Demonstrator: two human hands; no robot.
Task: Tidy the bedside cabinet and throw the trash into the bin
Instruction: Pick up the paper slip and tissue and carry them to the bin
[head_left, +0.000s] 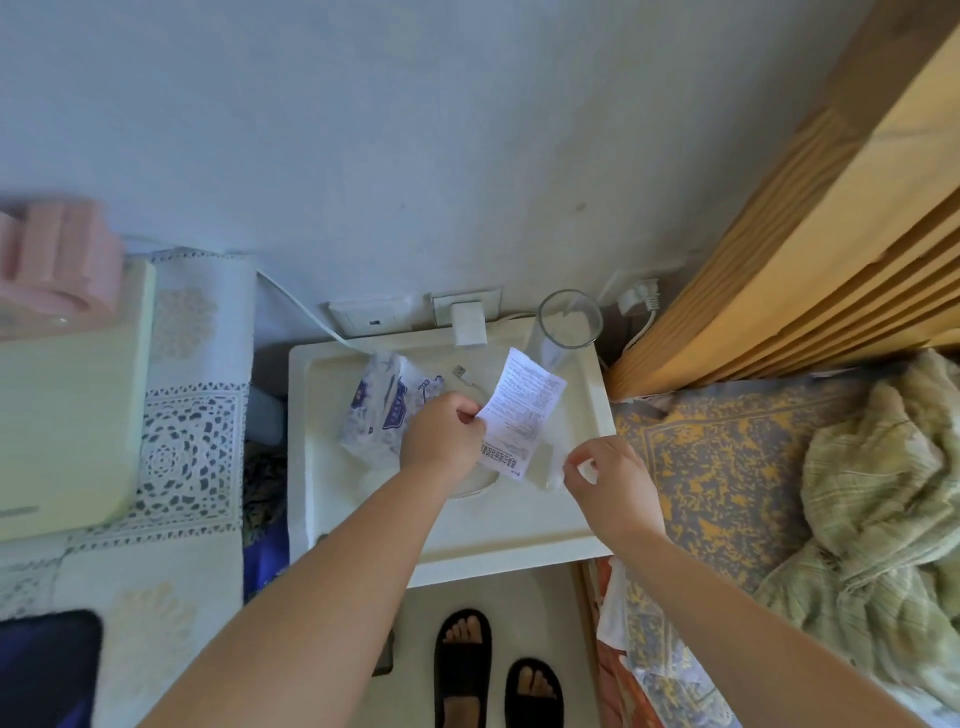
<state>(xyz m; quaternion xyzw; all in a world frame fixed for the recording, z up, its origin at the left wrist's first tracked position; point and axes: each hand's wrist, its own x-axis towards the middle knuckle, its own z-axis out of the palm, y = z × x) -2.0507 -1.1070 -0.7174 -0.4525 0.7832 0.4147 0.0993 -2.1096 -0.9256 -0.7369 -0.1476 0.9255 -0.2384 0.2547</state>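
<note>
1. The bedside cabinet (519, 545) is bounded by the wall behind, the bed (727, 467) on the right and a lace-covered surface (192, 415) on the left; open room is left only toward the front edge and upward.
2. A plastic wrapper (374, 410) lies at the back left of the cabinet top, partly under the left hand (441, 436), which is closed on a printed paper slip (524, 410).
3. The slip is best lifted straight up, well away from the glass (566, 332) at the rear right corner.
4. The right hand (613, 480) is pinched on something small and pale; what it is cannot be told.
5. A cable plug (460, 372) lies loose beside the wrapper.
</note>
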